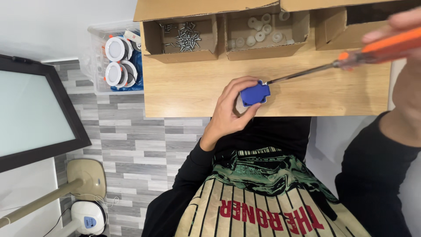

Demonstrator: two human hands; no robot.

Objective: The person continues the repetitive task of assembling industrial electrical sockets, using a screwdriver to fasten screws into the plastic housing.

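Black sleeves frame the bottom of the view, above a striped shirt with a green print. From the left sleeve the left hand point(230, 112) reaches up to the near edge of a wooden table point(188, 90) and closes around a small blue plastic block point(254, 94), thumb on one side and fingers curled over the other, so the block is clamped between them and sits at the table's near edge. A white part shows at the block's upper corner.

The right hand point(405, 33) enters from the upper right, blurred, and is wrapped around the orange handle of a screwdriver point(351, 57). Its metal shaft slants down to the left, and the tip meets the top corner of the blue block.

Farther back on the table stand three open cardboard boxes in a row. The left box point(180, 38) holds a loose heap of metal screws point(184, 36). The middle box point(266, 35) holds small white round plastic pieces point(261, 33). The right box point(342, 26) is partly hidden behind the screwdriver hand, and what is in it cannot be told.

Left of the table, on a grey plank floor point(131, 149), a clear plastic bin point(103, 57) holds round white lamp fittings point(117, 61). A dark-framed panel point(35, 109) lies farther left.
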